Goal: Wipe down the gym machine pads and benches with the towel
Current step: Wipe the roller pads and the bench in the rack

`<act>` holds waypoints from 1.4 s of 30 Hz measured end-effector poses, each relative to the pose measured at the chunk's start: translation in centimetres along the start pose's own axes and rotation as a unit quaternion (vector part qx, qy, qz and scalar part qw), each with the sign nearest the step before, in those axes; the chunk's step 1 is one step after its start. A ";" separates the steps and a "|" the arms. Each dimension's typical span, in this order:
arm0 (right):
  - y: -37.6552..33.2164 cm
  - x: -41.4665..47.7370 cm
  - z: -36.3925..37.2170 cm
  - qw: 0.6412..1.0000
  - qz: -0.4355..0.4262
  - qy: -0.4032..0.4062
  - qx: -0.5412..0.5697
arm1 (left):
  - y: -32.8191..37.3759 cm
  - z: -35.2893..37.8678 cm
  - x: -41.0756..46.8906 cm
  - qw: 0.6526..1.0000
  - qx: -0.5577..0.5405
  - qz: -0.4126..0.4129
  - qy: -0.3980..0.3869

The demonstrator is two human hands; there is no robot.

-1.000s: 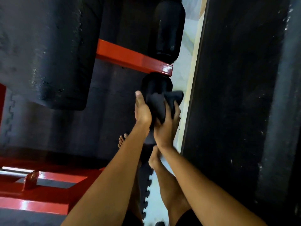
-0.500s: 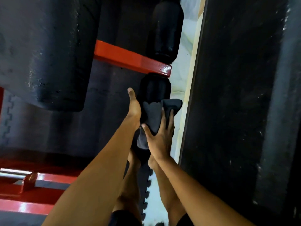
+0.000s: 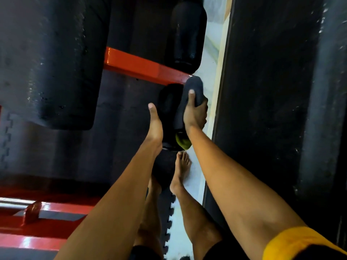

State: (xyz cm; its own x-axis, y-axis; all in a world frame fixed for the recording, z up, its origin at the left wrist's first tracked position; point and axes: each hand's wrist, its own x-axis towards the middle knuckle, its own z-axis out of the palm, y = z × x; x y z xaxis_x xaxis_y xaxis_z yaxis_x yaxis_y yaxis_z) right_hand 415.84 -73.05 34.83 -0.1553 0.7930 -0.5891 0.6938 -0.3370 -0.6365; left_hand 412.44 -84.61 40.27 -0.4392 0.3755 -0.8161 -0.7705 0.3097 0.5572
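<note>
Towel [image 3: 194, 85], dark cloth, bunched: centre of frame, pressed against the right flank and far end of the lower roller pad [image 3: 168, 102], just below the orange frame bar [image 3: 139, 64]. Right hand [image 3: 196, 113]: grips the towel, thumb laid over its top, fingers wrapped round the far side. Left hand [image 3: 155, 124]: rests on the roller's left flank, thumb straight; fingers hidden behind the pad, so the grip cannot be told. Change: half a second ago the towel sat lower, on the near part of the roller; it has now slid up to the bar end and round to the right. Judgement: this roller's length looks largely covered. Yellow-green patch [image 3: 183, 142] at the roller's near end. Upper roller pad [image 3: 187, 32], above the bar, apart from the towel, likely next. Large black bench pad [image 3: 47, 62], upper left. Bare foot [image 3: 181, 171] on pale floor, below centre. Black panel [image 3: 262, 109], right.
</note>
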 end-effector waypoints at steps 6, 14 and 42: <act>1.5 -4.3 0.2 0.918 -0.293 0.023 -0.267 | -0.3 0.0 0.8 0.999 -0.004 -0.036 0.021; 0.8 -0.9 0.0 0.988 -0.121 -0.015 -0.093 | 0.3 0.5 -0.6 1.000 0.014 -0.008 0.026; 6.6 -7.3 -0.9 0.917 -0.326 0.035 -0.229 | 0.5 -0.7 0.4 0.995 -0.049 -0.033 0.082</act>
State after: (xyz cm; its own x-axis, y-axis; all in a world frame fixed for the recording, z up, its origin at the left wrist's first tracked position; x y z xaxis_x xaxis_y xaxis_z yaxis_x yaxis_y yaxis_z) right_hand 422.16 -80.62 35.33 -0.6080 0.7856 -0.1144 0.6940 0.4560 -0.5572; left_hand 411.61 -84.92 40.09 -0.4506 0.2065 -0.8685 -0.8373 0.2396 0.4914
